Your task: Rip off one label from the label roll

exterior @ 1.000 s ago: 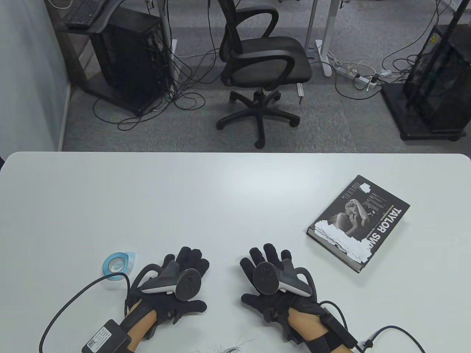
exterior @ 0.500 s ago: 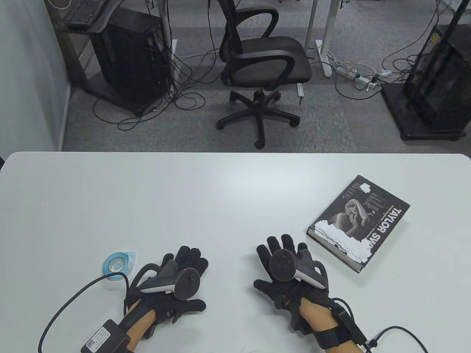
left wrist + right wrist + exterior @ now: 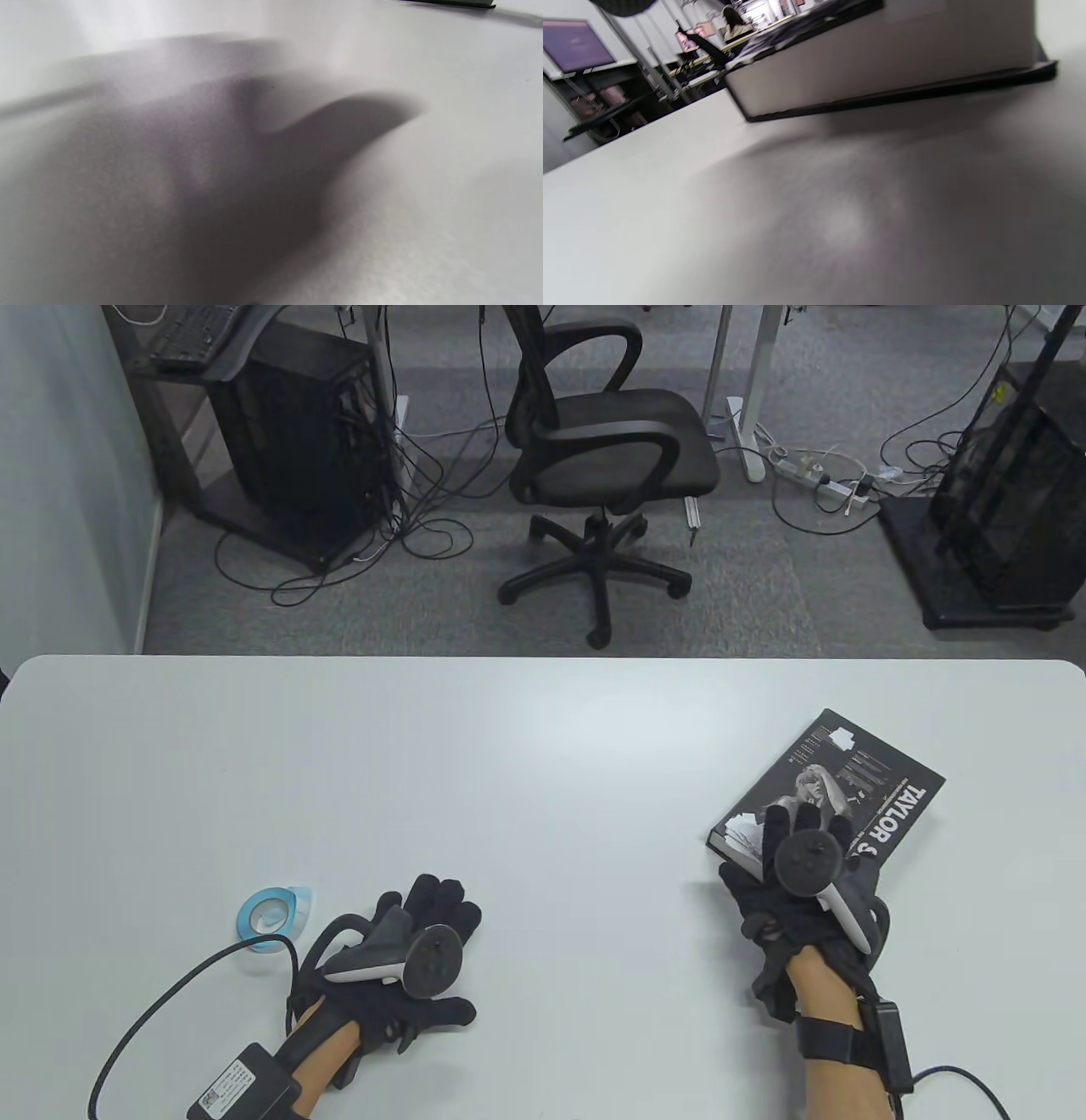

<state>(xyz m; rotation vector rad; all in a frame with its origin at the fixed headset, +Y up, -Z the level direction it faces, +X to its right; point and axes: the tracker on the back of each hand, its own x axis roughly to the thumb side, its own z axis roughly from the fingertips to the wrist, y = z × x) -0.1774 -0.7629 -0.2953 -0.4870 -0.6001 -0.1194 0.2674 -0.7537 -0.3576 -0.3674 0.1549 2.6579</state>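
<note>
A: Roll (image 3: pixel 271 914) sits far left on the table (image 3: pixel 509 780), just beside the left hand (image 3: pixel 399 963), not touched.

B: Left hand state?

A: Flat on the table, palm down, fingers spread, holding nothing.

B: Right side?

A: Right hand (image 3: pixel 802 891) is over the near corner of the book (image 3: pixel 857 797), well apart from the roll. Fingers reach onto the cover by some white slips (image 3: pixel 747 830). Can't tell if it grips anything; the wrist view only shows the book's edge.

B: Progress?

A: I'd say not started. No label torn that I can see. Left to do: get the roll, peel one label, tear it off.
</note>
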